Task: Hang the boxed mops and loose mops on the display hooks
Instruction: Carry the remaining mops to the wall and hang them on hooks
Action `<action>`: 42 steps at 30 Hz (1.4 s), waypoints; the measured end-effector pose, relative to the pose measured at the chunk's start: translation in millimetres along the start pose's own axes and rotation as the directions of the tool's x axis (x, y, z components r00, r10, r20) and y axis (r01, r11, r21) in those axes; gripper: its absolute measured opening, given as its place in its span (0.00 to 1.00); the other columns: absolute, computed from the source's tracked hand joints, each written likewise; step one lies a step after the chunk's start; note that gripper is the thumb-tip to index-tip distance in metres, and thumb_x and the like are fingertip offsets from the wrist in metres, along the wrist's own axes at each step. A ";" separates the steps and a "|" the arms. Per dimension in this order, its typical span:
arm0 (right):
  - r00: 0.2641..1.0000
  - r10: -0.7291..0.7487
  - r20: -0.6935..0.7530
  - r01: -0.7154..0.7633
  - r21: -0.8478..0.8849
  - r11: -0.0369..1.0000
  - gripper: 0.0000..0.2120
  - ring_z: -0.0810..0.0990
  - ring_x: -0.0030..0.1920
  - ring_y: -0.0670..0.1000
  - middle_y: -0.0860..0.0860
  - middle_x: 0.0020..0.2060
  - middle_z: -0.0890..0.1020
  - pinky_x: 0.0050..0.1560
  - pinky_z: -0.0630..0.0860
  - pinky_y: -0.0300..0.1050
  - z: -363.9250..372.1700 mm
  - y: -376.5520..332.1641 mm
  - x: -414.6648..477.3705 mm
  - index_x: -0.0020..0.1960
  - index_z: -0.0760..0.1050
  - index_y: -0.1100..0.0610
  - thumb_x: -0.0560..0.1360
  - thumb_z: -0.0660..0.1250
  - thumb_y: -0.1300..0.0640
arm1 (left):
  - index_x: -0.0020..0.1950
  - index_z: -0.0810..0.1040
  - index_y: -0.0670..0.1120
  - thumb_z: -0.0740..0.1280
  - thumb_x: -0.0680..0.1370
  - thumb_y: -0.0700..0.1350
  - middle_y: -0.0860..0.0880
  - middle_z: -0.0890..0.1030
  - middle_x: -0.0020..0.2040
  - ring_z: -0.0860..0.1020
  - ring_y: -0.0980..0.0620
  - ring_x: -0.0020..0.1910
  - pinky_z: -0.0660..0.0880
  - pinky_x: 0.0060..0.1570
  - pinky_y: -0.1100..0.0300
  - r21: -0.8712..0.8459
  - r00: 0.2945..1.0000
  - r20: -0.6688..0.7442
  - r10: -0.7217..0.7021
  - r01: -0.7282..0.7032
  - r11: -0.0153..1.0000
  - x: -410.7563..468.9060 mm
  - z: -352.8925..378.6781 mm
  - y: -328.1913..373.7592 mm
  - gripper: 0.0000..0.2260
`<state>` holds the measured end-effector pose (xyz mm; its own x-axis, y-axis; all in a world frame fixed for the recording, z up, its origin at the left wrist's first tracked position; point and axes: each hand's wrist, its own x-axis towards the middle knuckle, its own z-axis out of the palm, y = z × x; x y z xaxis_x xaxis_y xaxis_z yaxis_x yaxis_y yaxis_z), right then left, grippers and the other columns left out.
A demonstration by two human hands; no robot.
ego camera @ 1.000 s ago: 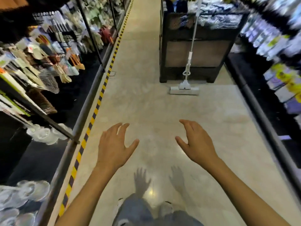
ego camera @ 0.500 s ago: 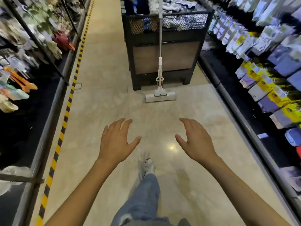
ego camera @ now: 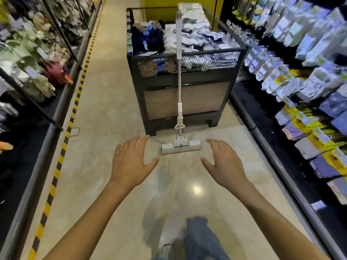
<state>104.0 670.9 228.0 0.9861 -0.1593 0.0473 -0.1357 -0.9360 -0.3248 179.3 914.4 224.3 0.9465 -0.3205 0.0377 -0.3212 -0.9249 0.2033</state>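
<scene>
A loose white sponge mop (ego camera: 179,102) stands upright in the aisle, its long handle leaning against the front of a black mesh bin (ego camera: 185,94) and its flat head resting on the floor. My left hand (ego camera: 131,162) hovers palm down, fingers spread, just left of and nearer than the mop head. My right hand (ego camera: 223,164) is held the same way just right of the head. Both hands are empty and clear of the mop. No boxed mops or display hooks can be made out.
The bin, filled with packaged socks, blocks the aisle centre ahead. Shelves of hanging goods (ego camera: 37,59) line the left behind a yellow-black floor stripe (ego camera: 62,154). Racks of packaged items (ego camera: 304,87) run along the right. Pale floor lies between; my jeans-clad leg (ego camera: 201,239) shows below.
I have walked forward along the aisle; the mop and bin are much closer, the mop head now almost between my hands. Both hands keep the same open pose.
</scene>
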 end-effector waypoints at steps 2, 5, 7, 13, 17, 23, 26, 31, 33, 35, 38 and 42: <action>1.000 -0.007 0.005 0.007 -0.002 1.000 0.26 0.71 0.66 0.56 0.54 0.66 0.74 0.66 0.67 0.48 1.6 14.1 41.4 0.71 0.66 0.58 0.76 0.65 0.49 | 0.73 0.64 0.50 0.61 0.74 0.63 0.45 0.70 0.71 0.68 0.44 0.69 0.64 0.67 0.45 0.013 1.000 -0.006 -0.008 0.008 1.000 39.2 7.6 2.4 0.31; 0.999 -0.011 0.036 0.011 0.000 1.000 0.27 0.68 0.69 0.53 0.53 0.69 0.71 0.69 0.63 0.45 6.8 39.0 107.1 0.73 0.62 0.55 0.78 0.62 0.47 | 0.73 0.65 0.49 0.61 0.74 0.63 0.45 0.71 0.70 0.69 0.44 0.68 0.65 0.66 0.45 0.022 0.999 -0.006 -0.040 0.041 0.999 100.4 22.6 9.5 0.31; 0.998 -0.022 0.062 0.023 -0.011 1.000 0.28 0.66 0.71 0.52 0.52 0.71 0.69 0.70 0.62 0.45 7.1 54.9 153.0 0.75 0.60 0.54 0.79 0.60 0.46 | 0.73 0.65 0.49 0.60 0.74 0.63 0.44 0.71 0.70 0.69 0.43 0.68 0.64 0.66 0.45 0.024 0.998 -0.007 -0.066 0.066 0.998 141.2 30.6 17.9 0.31; 0.981 -0.135 0.141 0.149 -0.092 0.985 0.29 0.68 0.68 0.54 0.51 0.68 0.71 0.70 0.64 0.50 -11.8 92.6 293.1 0.74 0.61 0.56 0.77 0.63 0.47 | 0.75 0.60 0.51 0.62 0.75 0.62 0.46 0.66 0.73 0.64 0.45 0.72 0.58 0.69 0.44 0.051 0.985 0.024 -0.172 0.170 0.984 263.6 40.1 48.3 0.32; 0.971 -0.208 0.122 0.220 -0.094 0.971 0.26 0.75 0.61 0.59 0.56 0.61 0.78 0.63 0.70 0.54 -11.5 108.8 373.8 0.68 0.69 0.61 0.75 0.68 0.50 | 0.74 0.62 0.49 0.64 0.74 0.60 0.44 0.67 0.73 0.65 0.43 0.70 0.59 0.69 0.44 0.043 0.982 0.050 -0.181 0.178 0.983 334.8 46.1 56.8 0.31; 0.957 -0.228 0.182 0.234 -0.015 0.972 0.27 0.70 0.67 0.54 0.53 0.67 0.73 0.69 0.64 0.50 15.3 116.3 466.8 0.73 0.63 0.58 0.77 0.63 0.49 | 0.72 0.67 0.47 0.66 0.73 0.59 0.43 0.71 0.69 0.70 0.41 0.67 0.64 0.66 0.42 0.023 0.984 0.080 -0.157 0.156 0.988 415.8 79.6 42.0 0.30; 0.961 -0.207 0.184 0.202 0.046 0.978 0.28 0.69 0.68 0.55 0.54 0.68 0.72 0.68 0.65 0.48 45.0 119.3 522.1 0.74 0.62 0.58 0.78 0.63 0.50 | 0.70 0.69 0.47 0.66 0.72 0.59 0.43 0.74 0.66 0.73 0.42 0.64 0.69 0.62 0.46 -0.018 0.986 0.106 -0.125 0.128 0.992 465.2 114.2 24.2 0.29; 0.959 -0.179 0.221 0.143 0.170 0.975 0.33 0.66 0.71 0.52 0.53 0.71 0.68 0.68 0.64 0.45 112.2 123.0 610.1 0.76 0.54 0.56 0.77 0.64 0.50 | 0.68 0.70 0.48 0.66 0.73 0.60 0.45 0.77 0.57 0.75 0.43 0.55 0.71 0.54 0.52 -0.016 0.979 0.188 -0.076 0.081 0.997 550.2 187.1 -2.6 0.27; 0.957 -0.170 0.235 0.116 0.230 0.966 0.36 0.64 0.72 0.52 0.53 0.73 0.65 0.69 0.64 0.47 140.2 126.6 637.1 0.77 0.51 0.56 0.77 0.65 0.50 | 0.69 0.68 0.49 0.66 0.74 0.59 0.45 0.76 0.59 0.74 0.43 0.57 0.71 0.54 0.53 -0.050 0.969 0.237 -0.064 0.078 0.996 579.4 218.9 -9.9 0.27; 0.955 -0.154 0.255 0.063 0.332 0.941 0.36 0.63 0.73 0.52 0.53 0.74 0.64 0.70 0.63 0.49 168.4 131.2 657.4 0.77 0.50 0.55 0.77 0.66 0.50 | 0.72 0.64 0.51 0.67 0.74 0.56 0.46 0.73 0.65 0.72 0.45 0.63 0.70 0.58 0.53 -0.159 0.952 0.303 -0.030 0.081 0.984 603.8 253.6 -17.5 0.28; 0.943 -0.150 0.298 -0.050 0.572 0.819 0.30 0.69 0.68 0.49 0.49 0.67 0.72 0.70 0.66 0.52 206.1 138.1 678.5 0.72 0.60 0.53 0.75 0.69 0.52 | 0.72 0.65 0.51 0.71 0.75 0.47 0.53 0.70 0.69 0.69 0.52 0.67 0.67 0.66 0.55 -0.484 0.891 0.453 0.026 0.221 0.847 631.5 300.5 -23.7 0.28; 0.905 -0.239 0.351 -0.148 0.787 0.599 0.16 0.80 0.54 0.48 0.48 0.50 0.81 0.61 0.76 0.49 232.2 148.1 696.0 0.57 0.74 0.52 0.70 0.70 0.55 | 0.53 0.74 0.56 0.73 0.70 0.33 0.59 0.77 0.53 0.76 0.61 0.54 0.72 0.56 0.71 -0.760 0.844 0.536 0.015 0.475 0.445 652.6 340.8 -18.9 0.21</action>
<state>792.5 494.3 -6.6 0.9588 0.1894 -0.2117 -0.1513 -0.2899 -0.9450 792.7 653.0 -88.4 0.7779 -0.3939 -0.4896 0.3293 -0.4081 0.8515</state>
